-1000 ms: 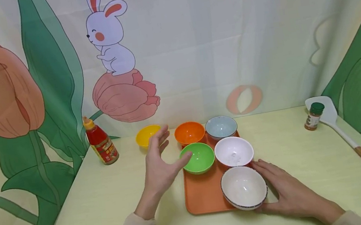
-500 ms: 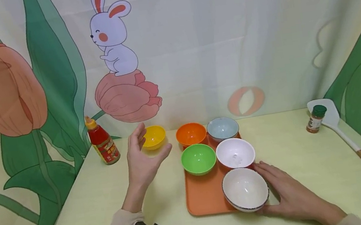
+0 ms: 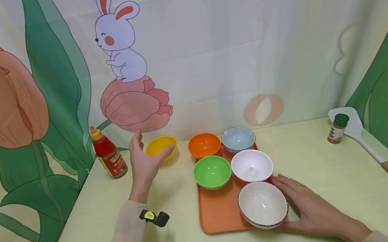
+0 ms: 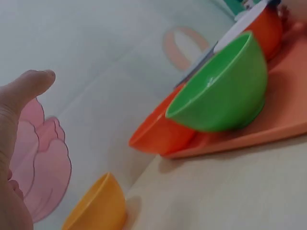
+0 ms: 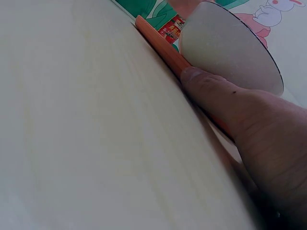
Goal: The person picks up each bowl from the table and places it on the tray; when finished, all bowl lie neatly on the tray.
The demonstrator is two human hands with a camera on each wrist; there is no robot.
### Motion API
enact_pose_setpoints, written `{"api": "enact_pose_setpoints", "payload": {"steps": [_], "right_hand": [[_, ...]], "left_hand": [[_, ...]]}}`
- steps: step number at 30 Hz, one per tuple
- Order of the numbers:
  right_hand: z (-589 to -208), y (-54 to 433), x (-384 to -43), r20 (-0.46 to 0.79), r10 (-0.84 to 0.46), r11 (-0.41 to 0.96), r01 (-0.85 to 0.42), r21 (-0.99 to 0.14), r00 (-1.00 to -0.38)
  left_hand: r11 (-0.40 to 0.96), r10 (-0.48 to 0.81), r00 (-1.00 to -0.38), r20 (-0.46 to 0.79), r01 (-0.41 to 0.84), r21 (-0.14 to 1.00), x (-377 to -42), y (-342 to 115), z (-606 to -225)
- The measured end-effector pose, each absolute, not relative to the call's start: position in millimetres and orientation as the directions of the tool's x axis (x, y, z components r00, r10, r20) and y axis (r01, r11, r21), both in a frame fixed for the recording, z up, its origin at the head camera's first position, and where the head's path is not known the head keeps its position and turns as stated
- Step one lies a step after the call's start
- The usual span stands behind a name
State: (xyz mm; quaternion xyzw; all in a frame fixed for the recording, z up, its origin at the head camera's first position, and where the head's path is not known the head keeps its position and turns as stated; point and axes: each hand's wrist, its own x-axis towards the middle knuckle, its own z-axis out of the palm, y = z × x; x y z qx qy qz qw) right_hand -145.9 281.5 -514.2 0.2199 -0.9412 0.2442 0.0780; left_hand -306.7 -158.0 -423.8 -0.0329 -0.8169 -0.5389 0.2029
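Note:
My left hand (image 3: 144, 163) is raised left of the yellow bowl (image 3: 163, 146), its thumb and fingers spread and holding nothing. In the left wrist view its thumb (image 4: 29, 86) points out well above the yellow bowl (image 4: 98, 206). My right hand (image 3: 312, 209) grips the near right corner of the orange tray (image 3: 218, 216). Its thumb (image 5: 206, 86) lies on the tray's front rim, beside the cream bowl (image 3: 263, 204); its fingers reach along the right side, partly hidden. The tray also bears a green bowl (image 3: 212, 172), a white bowl (image 3: 252, 165), an orange bowl (image 3: 204, 145) and a light blue bowl (image 3: 238, 138).
A red sauce bottle (image 3: 110, 155) stands at the back left of the table (image 3: 294, 144). At the back right are a green-capped spice jar (image 3: 337, 129) and a white spatula (image 3: 376, 149) with a wooden handle. A printed curtain (image 3: 199, 54) hangs behind.
My left hand has moved left, from beside the green bowl to the left side of the yellow bowl. The right hand stays at the tray's corner, and the bowls keep their places.

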Motion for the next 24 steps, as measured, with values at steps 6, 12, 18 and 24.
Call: {"api": "enact_pose_setpoints", "payload": {"steps": [6,12,18,24], "right_hand": [[-514,281,-147,0.256,-0.383,0.78,-0.459,-0.426,-0.888],[-512,281,-146,0.263,-0.391,0.778,-0.469,-0.419,-0.882],[-512,281,-145,0.265,-0.392,0.78,-0.471,-0.413,-0.881],[-512,281,-145,0.274,-0.387,0.778,-0.472,-0.416,-0.88]], "left_hand": [[0.422,-0.2,-0.932,0.303,0.197,0.885,-338,-163,-437],[0.433,-0.215,-0.952,0.216,0.105,0.895,-356,-168,-455],[0.47,-0.213,-0.967,0.143,0.027,0.882,-365,-165,-470],[0.464,-0.256,-0.963,0.09,-0.041,0.885,-365,-160,-480]]}}
